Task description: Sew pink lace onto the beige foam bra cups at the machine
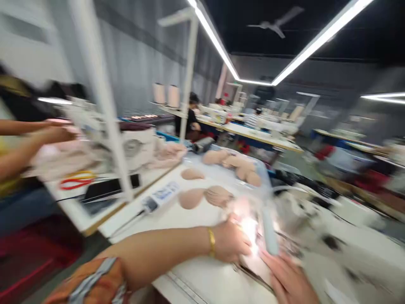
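My left hand, with a yellow bracelet at the wrist, has its fingers curled at the glaring work spot of a sewing machine. What it pinches is lost in the bright light. My right hand lies across from it, fingers stretched out flat beside the machine's front end. Pale material between the hands is washed out and blurred. Left of the machine, beige molded pads lie on the white table: a single pad, a stacked pile and a smaller pad.
Behind the pads, a clear plastic bag carries more beige pads. A white labelled box with a cable lies to the left. On the neighbouring table are red-handled scissors, a dark phone-like slab and a co-worker's arms.
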A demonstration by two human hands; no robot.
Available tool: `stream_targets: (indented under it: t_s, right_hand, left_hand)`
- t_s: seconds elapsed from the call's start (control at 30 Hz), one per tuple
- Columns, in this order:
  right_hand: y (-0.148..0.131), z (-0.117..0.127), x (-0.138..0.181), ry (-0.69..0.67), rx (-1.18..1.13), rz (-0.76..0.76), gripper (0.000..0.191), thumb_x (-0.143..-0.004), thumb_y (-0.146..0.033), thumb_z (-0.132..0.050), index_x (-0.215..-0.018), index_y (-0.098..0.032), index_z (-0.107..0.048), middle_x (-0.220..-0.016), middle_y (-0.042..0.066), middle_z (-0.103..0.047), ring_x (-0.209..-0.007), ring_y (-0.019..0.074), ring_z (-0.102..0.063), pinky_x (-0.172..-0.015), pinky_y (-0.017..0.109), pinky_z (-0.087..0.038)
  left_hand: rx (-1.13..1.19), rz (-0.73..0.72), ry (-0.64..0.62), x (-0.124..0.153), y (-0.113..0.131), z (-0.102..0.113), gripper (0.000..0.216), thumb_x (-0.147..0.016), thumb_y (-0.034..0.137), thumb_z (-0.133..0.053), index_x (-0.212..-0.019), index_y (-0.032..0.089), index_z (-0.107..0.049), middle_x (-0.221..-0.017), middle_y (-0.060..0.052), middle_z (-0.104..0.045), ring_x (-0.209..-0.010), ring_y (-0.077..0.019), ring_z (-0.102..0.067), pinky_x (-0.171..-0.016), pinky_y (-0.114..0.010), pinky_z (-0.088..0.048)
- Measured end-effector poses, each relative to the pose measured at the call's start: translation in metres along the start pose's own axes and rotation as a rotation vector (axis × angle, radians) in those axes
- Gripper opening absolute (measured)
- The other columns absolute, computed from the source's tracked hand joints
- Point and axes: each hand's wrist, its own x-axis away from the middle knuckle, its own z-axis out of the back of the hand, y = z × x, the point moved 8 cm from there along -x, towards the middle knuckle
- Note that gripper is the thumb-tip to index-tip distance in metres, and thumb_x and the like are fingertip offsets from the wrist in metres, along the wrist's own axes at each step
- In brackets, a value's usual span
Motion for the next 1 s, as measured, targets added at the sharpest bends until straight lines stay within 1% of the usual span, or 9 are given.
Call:
stream_targets:
  t_s: [0.07,0.13,0.2,0.3,0.43,0.53,0.63,0.8,1.0]
  right_hand:
    - [0.002,0.032,0.026,-0.053,0.058,-0.009,0.041,-0.098,-0.011,-0.044,-0.133,-0.026,-0.06,-0.123,0.006,-0.07,-0.121,0.0259,-0.059,-0.095,0.042,-0.053]
    - [0.004,0.044,0.028,-0.105,0.052,-0.06,0.047,-0.093,-0.004,-0.043,-0.133,-0.022,-0.058,-0.128,0.007,-0.069,-0.123,0.0281,-0.058,-0.099,0.047,-0.048]
    - [0.004,0.046,0.019,-0.115,0.025,-0.091,0.049,-0.09,-0.002,-0.043,-0.131,-0.023,-0.059,-0.128,0.005,-0.069,-0.115,0.0271,-0.061,-0.097,0.047,-0.046]
    - [0.002,0.043,0.009,-0.112,-0.028,-0.107,0.047,-0.089,-0.001,-0.044,-0.126,-0.025,-0.061,-0.127,0.003,-0.07,-0.112,0.027,-0.06,-0.091,0.044,-0.045]
    - [0.001,0.041,0.009,-0.129,-0.049,-0.137,0.044,-0.088,-0.002,-0.045,-0.12,-0.025,-0.063,-0.129,0.002,-0.069,-0.113,0.0282,-0.057,-0.092,0.044,-0.041]
    - [0.005,0.038,0.011,-0.188,-0.026,-0.184,0.046,-0.087,-0.001,-0.044,-0.121,-0.024,-0.064,-0.132,0.002,-0.067,-0.106,0.0265,-0.059,-0.09,0.043,-0.04]
    - [0.008,0.036,0.01,-0.209,-0.011,-0.21,0.047,-0.086,-0.001,-0.044,-0.122,-0.024,-0.064,-0.131,0.003,-0.068,-0.109,0.0272,-0.058,-0.089,0.041,-0.04]
    - [0.01,0.034,0.009,-0.195,0.028,-0.225,0.05,-0.084,-0.001,-0.045,-0.125,-0.024,-0.064,-0.129,0.005,-0.069,-0.108,0.0278,-0.058,-0.088,0.042,-0.042]
    - [0.012,0.031,0.011,-0.219,0.038,-0.251,0.053,-0.086,-0.001,-0.045,-0.13,-0.025,-0.062,-0.122,0.005,-0.071,-0.116,0.031,-0.057,-0.089,0.045,-0.046]
  left_hand:
    - [0.159,0.055,0.164,-0.011,-0.01,0.003,0.009,-0.077,0.017,-0.07,-0.084,0.019,-0.064,-0.097,-0.002,-0.072,-0.089,-0.024,-0.065,-0.09,-0.052,-0.041]
    - [0.242,0.048,0.268,-0.013,-0.019,0.001,0.018,-0.073,0.012,-0.067,-0.089,0.021,-0.064,-0.097,-0.001,-0.072,-0.092,-0.0253,-0.064,-0.092,-0.052,-0.035]
    - [0.272,0.041,0.306,-0.012,-0.025,-0.001,0.025,-0.07,0.007,-0.064,-0.091,0.021,-0.063,-0.099,0.0,-0.072,-0.092,-0.0253,-0.064,-0.094,-0.052,-0.03]
    - [0.265,0.035,0.302,-0.011,-0.022,0.001,0.028,-0.069,0.003,-0.06,-0.091,0.02,-0.062,-0.098,0.0,-0.072,-0.088,-0.0237,-0.063,-0.096,-0.051,-0.027]
    - [0.254,0.028,0.301,-0.012,-0.018,0.006,0.032,-0.066,0.001,-0.059,-0.091,0.02,-0.061,-0.094,0.001,-0.071,-0.085,-0.023,-0.063,-0.097,-0.05,-0.026]
    - [0.264,0.009,0.31,-0.012,-0.018,0.007,0.033,-0.065,0.0,-0.059,-0.09,0.021,-0.061,-0.097,0.002,-0.072,-0.088,-0.023,-0.063,-0.097,-0.049,-0.027]
    - [0.278,-0.001,0.334,-0.012,-0.019,0.007,0.031,-0.066,0.001,-0.058,-0.089,0.02,-0.061,-0.099,0.001,-0.072,-0.088,-0.0226,-0.064,-0.099,-0.05,-0.026]
    - [0.249,0.03,0.344,-0.014,-0.021,0.005,0.027,-0.063,0.0,-0.057,-0.082,0.019,-0.057,-0.09,0.001,-0.07,-0.081,-0.0213,-0.062,-0.1,-0.051,-0.027]
    - [0.21,0.052,0.351,-0.016,-0.022,0.005,0.025,-0.062,0.0,-0.057,-0.079,0.018,-0.056,-0.084,0.0,-0.068,-0.081,-0.0219,-0.062,-0.1,-0.051,-0.03]
